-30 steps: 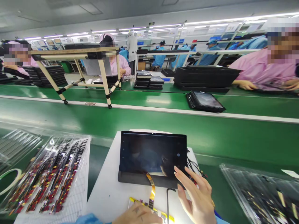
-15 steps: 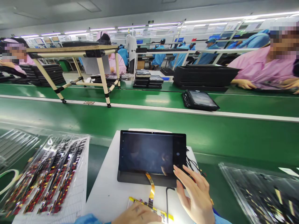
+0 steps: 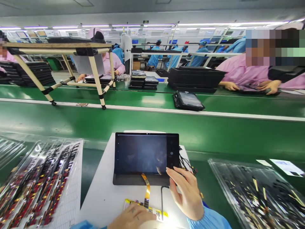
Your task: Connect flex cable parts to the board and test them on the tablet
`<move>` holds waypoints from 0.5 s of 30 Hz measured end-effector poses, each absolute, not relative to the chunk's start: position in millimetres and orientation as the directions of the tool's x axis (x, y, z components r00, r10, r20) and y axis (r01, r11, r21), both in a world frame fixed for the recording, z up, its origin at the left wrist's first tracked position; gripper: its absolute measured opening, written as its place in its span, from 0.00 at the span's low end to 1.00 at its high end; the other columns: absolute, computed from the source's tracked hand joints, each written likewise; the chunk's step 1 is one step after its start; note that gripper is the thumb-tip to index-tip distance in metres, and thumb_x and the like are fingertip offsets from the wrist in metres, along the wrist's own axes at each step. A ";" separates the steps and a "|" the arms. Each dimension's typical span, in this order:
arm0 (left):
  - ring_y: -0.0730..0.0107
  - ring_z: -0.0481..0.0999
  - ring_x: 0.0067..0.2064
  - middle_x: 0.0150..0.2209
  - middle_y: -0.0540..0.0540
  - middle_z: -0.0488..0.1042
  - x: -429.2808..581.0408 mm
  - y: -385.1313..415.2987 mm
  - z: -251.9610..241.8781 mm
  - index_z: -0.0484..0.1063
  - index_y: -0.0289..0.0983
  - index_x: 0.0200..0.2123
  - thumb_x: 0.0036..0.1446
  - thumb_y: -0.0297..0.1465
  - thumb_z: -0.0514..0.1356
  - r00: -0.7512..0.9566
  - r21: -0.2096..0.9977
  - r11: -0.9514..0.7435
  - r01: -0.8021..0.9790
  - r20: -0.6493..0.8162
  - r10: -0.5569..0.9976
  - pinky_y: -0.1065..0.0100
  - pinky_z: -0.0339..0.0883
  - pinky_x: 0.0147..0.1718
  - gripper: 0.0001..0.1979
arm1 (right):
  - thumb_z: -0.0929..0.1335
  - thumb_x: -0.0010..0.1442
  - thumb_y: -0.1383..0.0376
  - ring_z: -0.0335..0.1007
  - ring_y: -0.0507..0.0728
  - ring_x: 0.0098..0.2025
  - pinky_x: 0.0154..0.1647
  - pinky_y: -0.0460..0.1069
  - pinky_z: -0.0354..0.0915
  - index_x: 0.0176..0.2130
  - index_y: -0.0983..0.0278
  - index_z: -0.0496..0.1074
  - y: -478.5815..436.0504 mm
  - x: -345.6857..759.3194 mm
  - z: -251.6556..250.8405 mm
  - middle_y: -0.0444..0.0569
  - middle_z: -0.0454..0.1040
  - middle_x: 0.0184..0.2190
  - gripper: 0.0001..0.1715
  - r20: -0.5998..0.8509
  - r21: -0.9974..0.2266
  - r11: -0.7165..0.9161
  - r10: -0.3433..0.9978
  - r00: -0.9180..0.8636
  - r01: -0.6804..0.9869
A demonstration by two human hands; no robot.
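Observation:
A dark display panel (image 3: pixel 143 156) with a lit screen lies tilted on a white stand (image 3: pixel 100 190) in front of me. A gold ribbon cable (image 3: pixel 147 187) runs from its lower edge to a yellow-edged strip (image 3: pixel 164 214). Over that strip lies my left hand (image 3: pixel 133 218), fingers together and bent on it; their undersides are hidden. My right hand (image 3: pixel 187 192) is at the panel's lower right corner, fingers apart, fingertips at the screen's edge and thumb just below. A thin black cable (image 3: pixel 162 200) lies between the hands.
A clear tray (image 3: pixel 38 181) of red-and-black parts is at left, another tray (image 3: pixel 259 194) at right. Dark wires (image 3: pixel 187 160) hang beside the panel. Beyond the green belt (image 3: pixel 143 122) are stacked devices (image 3: pixel 189 100), a small rack (image 3: pixel 95 76) and co-workers in pink and blue.
My view has swung slightly right, so the surroundings sit farther left in the picture. Both hands keep nearly the same places at the panel and the strip.

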State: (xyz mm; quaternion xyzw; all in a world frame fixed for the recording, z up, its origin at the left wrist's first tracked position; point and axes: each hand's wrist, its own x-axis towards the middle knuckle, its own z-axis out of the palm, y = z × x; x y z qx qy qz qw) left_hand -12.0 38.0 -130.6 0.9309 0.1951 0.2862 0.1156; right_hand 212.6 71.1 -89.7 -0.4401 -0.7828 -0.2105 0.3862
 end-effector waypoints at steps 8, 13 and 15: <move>0.74 0.76 0.35 0.35 0.48 0.78 -5.2 40.4 -127.2 0.67 0.35 0.44 0.60 0.38 0.55 0.699 0.421 -0.852 0.310 0.507 0.505 0.74 0.69 0.39 0.14 | 0.59 0.58 0.75 0.64 0.56 0.44 0.43 0.51 0.61 0.47 0.70 0.65 74.1 209.9 -92.1 0.49 0.73 0.40 0.17 0.687 0.030 0.635 0.548 -0.478 0.772; 0.74 0.76 0.35 0.34 0.49 0.78 -5.3 39.8 -130.0 0.66 0.34 0.43 0.60 0.38 0.55 0.672 0.433 -0.850 0.299 0.537 0.510 0.74 0.70 0.39 0.14 | 0.58 0.59 0.71 0.60 0.58 0.50 0.45 0.51 0.59 0.46 0.72 0.65 74.5 205.4 -88.5 0.50 0.71 0.47 0.15 0.604 0.078 0.682 0.548 -0.579 0.727; 0.74 0.77 0.35 0.34 0.48 0.78 -5.4 40.1 -131.5 0.66 0.35 0.43 0.59 0.39 0.56 0.672 0.455 -0.836 0.308 0.518 0.530 0.74 0.70 0.39 0.15 | 0.58 0.60 0.70 0.60 0.58 0.51 0.45 0.50 0.59 0.45 0.72 0.65 75.5 203.7 -86.3 0.50 0.70 0.47 0.15 0.584 0.091 0.684 0.552 -0.595 0.724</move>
